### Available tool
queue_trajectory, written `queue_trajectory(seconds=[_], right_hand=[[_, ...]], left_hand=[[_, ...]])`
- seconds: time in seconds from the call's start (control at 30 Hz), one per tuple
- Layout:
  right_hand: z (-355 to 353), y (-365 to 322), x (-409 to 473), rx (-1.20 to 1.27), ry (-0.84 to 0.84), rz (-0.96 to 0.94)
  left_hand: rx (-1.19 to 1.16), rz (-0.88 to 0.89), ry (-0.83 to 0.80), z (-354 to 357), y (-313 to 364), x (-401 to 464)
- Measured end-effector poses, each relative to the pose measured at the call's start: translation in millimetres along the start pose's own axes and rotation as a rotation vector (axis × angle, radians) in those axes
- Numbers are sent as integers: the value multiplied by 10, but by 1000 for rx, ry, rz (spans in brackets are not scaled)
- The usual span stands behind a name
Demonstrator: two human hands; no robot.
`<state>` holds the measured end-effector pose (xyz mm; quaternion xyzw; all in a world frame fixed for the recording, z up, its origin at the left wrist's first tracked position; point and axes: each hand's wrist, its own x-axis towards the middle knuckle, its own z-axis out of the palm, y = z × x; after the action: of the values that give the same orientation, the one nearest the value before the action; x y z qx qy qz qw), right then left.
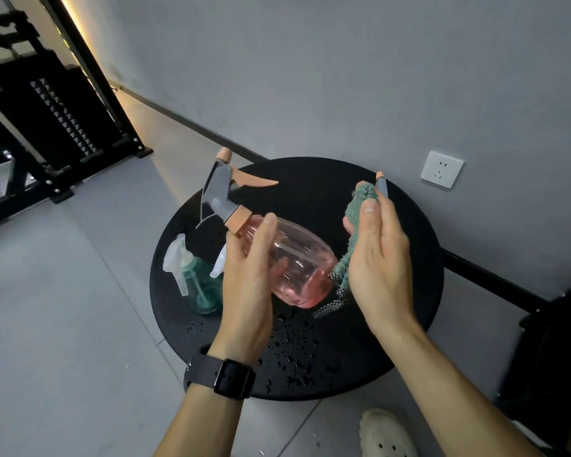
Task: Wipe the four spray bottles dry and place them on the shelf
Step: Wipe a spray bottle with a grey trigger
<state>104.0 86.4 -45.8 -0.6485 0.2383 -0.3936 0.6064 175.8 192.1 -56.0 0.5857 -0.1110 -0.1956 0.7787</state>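
You're mid-wipe: left hand [248, 275] grips the pink bottle [294, 268], right hand [376, 255] holds the cloth [360, 206]; next, rub its base dry.

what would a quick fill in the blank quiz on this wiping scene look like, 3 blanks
1. The left hand holds the ____ spray bottle tilted above the round black table.
2. The right hand holds a ____ cloth beside that bottle.
3. The teal spray bottle stands on the table; its trigger head is ____.

Missing words: pink; green; white
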Motion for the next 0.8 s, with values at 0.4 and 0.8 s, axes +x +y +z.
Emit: queue_trajectory(seconds=[0.4, 0.8], right_hand=[[-91, 133, 60, -144, 79, -81], [-139, 209, 139, -190, 161, -108]], left_hand=[[477, 112, -22, -5, -260, 78], [730, 98, -39, -121, -591, 268]])
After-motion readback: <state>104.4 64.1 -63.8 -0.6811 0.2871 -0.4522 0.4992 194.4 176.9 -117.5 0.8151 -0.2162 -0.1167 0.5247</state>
